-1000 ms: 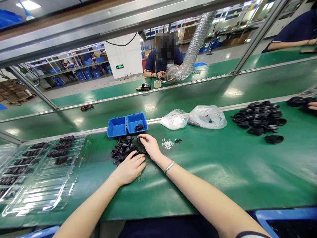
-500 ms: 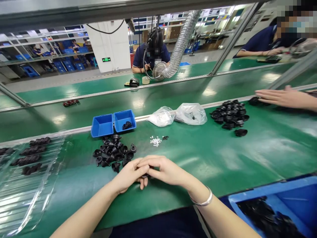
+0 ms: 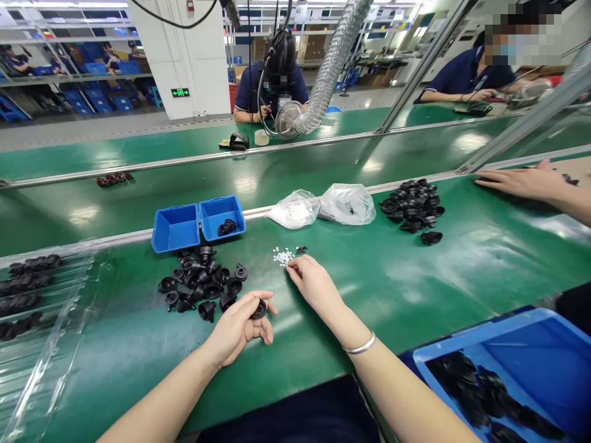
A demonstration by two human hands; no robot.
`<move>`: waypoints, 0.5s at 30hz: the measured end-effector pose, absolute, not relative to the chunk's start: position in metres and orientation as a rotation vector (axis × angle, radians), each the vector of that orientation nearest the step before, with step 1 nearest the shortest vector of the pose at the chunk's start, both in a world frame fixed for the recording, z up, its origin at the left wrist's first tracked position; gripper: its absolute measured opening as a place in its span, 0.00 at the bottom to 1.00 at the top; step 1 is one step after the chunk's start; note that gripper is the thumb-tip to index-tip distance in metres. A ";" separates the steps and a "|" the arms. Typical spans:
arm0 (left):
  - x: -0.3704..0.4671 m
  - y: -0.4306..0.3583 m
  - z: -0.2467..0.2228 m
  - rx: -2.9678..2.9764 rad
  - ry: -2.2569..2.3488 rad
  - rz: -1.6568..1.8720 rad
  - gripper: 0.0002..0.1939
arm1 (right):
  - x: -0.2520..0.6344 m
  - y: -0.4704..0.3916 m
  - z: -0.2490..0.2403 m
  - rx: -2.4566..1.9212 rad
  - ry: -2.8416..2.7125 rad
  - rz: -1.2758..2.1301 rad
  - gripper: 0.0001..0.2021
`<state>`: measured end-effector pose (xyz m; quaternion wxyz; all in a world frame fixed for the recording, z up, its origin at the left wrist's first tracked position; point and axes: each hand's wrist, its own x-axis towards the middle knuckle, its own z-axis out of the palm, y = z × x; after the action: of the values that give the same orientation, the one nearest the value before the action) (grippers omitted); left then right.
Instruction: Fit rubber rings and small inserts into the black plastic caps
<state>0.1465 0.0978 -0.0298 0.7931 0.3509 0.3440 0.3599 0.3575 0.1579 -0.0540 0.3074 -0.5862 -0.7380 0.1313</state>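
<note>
My left hand (image 3: 237, 329) is closed round a black round plastic part (image 3: 259, 309), its hollow side partly showing between thumb and fingers. My right hand (image 3: 314, 280) reaches forward, its fingertips pinched together at the near right edge of a pile of small white pieces (image 3: 282, 256). Whatever is between those fingertips is too small to make out. Beside the white pile lies a little cluster of tiny black pieces (image 3: 301, 250). A heap of black plastic parts (image 3: 203, 280) like the held one spreads behind and left of my left hand.
Two blue bins (image 3: 176, 229) stand behind the heap, one with black rings (image 3: 227, 227). Clear bags (image 3: 347, 204) lie at the back, beside another black heap (image 3: 410, 204). A clear tray (image 3: 60, 344) is left, a blue crate (image 3: 484, 332) lower right. A co-worker's hand (image 3: 521, 183) rests at far right.
My hands have come apart. The right one moved forward to the white pieces, while the left keeps the black part, now more visible. The head view has shifted slightly.
</note>
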 end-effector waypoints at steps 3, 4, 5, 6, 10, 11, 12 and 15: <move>0.143 0.098 -0.028 0.716 0.739 0.767 0.16 | 0.354 0.159 -0.060 -1.556 -2.017 0.232 0.09; 0.141 0.098 -0.028 0.714 0.738 0.761 0.16 | 0.353 0.159 -0.062 -1.555 -2.034 0.195 0.10; 0.140 0.098 -0.028 0.716 0.734 0.760 0.16 | 0.353 0.159 -0.064 -1.553 -2.047 0.161 0.11; 0.140 0.098 -0.029 0.720 0.729 0.764 0.16 | 0.353 0.159 -0.065 -1.553 -2.057 0.127 0.11; 0.138 0.096 -0.030 0.716 0.727 0.799 0.14 | 0.351 0.154 -0.068 -1.553 -2.073 0.012 0.13; 0.138 0.096 -0.030 0.709 0.729 0.803 0.14 | 0.351 0.153 -0.068 -1.552 -2.074 -0.008 0.13; 0.138 0.096 -0.030 0.703 0.731 0.804 0.14 | 0.350 0.152 -0.069 -1.551 -2.074 -0.023 0.14; 0.139 0.094 -0.027 0.697 0.730 0.797 0.16 | 0.350 0.152 -0.071 -1.546 -2.072 -0.035 0.14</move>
<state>0.1389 0.0945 -0.0273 0.8002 0.3250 0.3404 0.3718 0.3503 0.1524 -0.0706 0.2746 -0.5749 -0.7706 -0.0131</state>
